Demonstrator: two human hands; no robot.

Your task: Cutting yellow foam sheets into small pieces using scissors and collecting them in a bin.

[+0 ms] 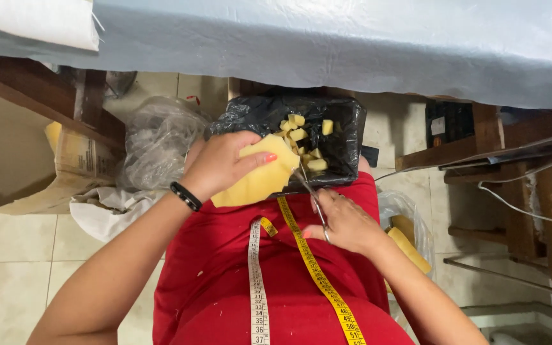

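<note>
My left hand (220, 163) grips a flat piece of yellow foam (262, 179) over my lap, thumb on top. My right hand (346, 222) holds a pair of scissors (309, 190), whose blades meet the foam's right edge. Just beyond, a box lined with a black plastic bag (343, 137) holds several small yellow foam cubes (301, 137). A yellow and white measuring tape (314, 268) hangs down my red garment.
A grey cloth-covered table edge (352, 45) spans the top. A cardboard box (27, 160) and a clear plastic bag (158, 140) stand on the tiled floor at left. More foam in a clear bag (407, 239) lies at right, beside wooden frames (480, 140).
</note>
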